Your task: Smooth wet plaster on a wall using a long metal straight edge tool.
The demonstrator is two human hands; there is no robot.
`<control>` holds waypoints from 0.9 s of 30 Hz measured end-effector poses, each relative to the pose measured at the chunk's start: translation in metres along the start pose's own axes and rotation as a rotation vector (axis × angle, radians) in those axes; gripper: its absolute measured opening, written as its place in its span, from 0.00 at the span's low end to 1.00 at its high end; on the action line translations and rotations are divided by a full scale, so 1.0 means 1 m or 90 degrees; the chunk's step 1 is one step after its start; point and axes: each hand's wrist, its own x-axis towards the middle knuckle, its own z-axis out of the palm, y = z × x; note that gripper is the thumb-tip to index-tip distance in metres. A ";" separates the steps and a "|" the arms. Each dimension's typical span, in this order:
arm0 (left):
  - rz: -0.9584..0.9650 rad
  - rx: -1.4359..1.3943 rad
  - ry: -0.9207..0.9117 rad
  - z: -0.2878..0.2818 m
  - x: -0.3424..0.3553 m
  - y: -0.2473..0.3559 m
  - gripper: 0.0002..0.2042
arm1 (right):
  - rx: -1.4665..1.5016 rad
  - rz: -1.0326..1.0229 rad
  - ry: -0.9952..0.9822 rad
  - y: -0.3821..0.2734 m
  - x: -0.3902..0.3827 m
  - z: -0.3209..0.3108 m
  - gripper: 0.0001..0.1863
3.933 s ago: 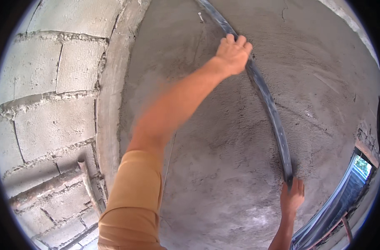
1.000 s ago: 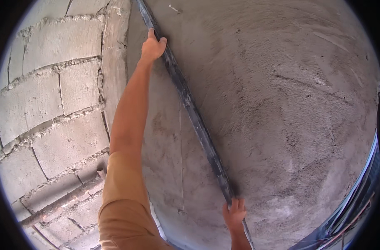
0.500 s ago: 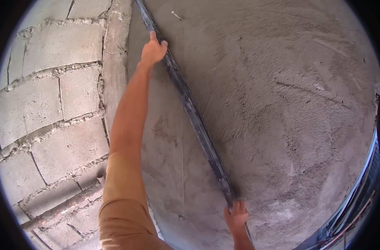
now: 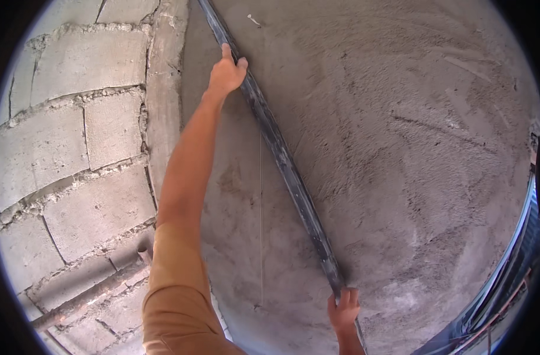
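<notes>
A long dark screed bar, smeared with pale mortar, lies slantwise across the grey plastered wall, from the upper left to the lower right. My left hand grips it near the top, with the index finger stretched along the bar and the thumb at its right edge. Further down, my right hand is closed round its lower part. The plaster looks smooth to the left of the bar and rougher, with ridges, to the right. What lies behind the bar is hidden.
Bare grey blockwork with rough mortar joints adjoins the plaster on the left. A rusty pipe runs along its lower part. A thin string hangs down the plaster, and a small pale fixing sticks out near the top.
Both hands have shifted slightly to the right together with the screed bar, which keeps about the same slant.
</notes>
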 end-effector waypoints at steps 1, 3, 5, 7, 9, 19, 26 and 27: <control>0.011 0.014 0.008 -0.005 0.013 -0.001 0.41 | -0.014 -0.010 0.001 -0.004 0.009 0.004 0.16; 0.020 0.029 0.009 -0.008 0.031 0.003 0.41 | 0.009 -0.015 0.012 -0.016 0.028 0.009 0.16; -0.014 0.056 0.002 -0.014 0.043 0.010 0.41 | 0.037 -0.023 0.025 -0.020 0.032 0.009 0.16; -0.009 0.051 -0.003 -0.009 0.027 0.006 0.42 | 0.036 0.007 -0.012 -0.020 0.026 0.004 0.16; -0.005 0.038 -0.009 0.002 0.002 0.004 0.42 | 0.015 0.019 -0.013 -0.003 -0.003 -0.004 0.16; 0.011 0.021 -0.017 -0.012 0.029 -0.011 0.43 | 0.016 0.032 -0.056 -0.014 0.021 0.003 0.20; -0.028 0.013 -0.086 0.004 -0.083 0.025 0.42 | -0.022 0.033 -0.107 0.030 -0.052 -0.007 0.28; -0.028 0.016 -0.078 0.006 -0.104 0.027 0.42 | -0.036 0.058 -0.130 0.041 -0.072 -0.007 0.28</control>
